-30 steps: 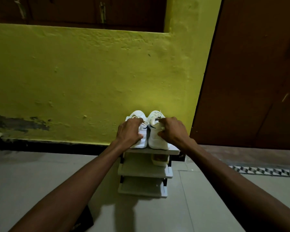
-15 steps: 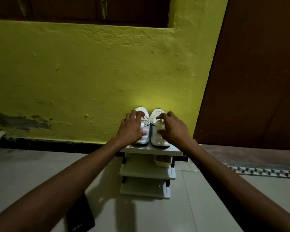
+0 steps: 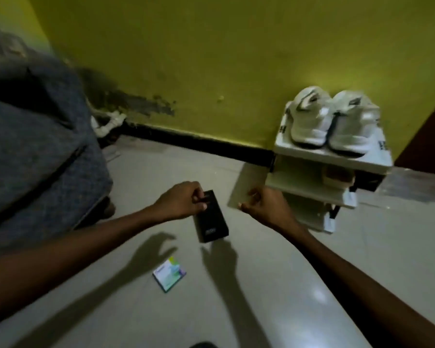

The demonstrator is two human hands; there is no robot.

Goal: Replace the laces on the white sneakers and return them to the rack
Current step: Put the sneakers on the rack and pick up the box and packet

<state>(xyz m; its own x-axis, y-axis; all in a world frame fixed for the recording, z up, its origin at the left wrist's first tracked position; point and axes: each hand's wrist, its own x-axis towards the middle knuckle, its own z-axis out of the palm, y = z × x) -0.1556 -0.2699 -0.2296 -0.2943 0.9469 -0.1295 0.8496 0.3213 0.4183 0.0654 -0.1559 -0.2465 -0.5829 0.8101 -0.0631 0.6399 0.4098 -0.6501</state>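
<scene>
Both sneakers (image 3: 312,121) sit side by side on the rack (image 3: 332,160), top shelf. Laces are too blurred to check, but I'd call the task near done. Left hand (image 3: 181,200) fingers are clamped on a black box (image 3: 211,222) on the floor (image 3: 261,285). Right hand (image 3: 261,205) fingers are loosely curled, apparently empty.

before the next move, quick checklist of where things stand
1. Both sneakers on the rack top shelf: ok
2. Sneakers relaced: cannot tell, too blurred
3. Left hand grips the box: ok
4. Right hand holds nothing: ok
5. Box lifted off the floor: cannot tell
6. Packet flat on the floor, apart from both hands: ok
</scene>
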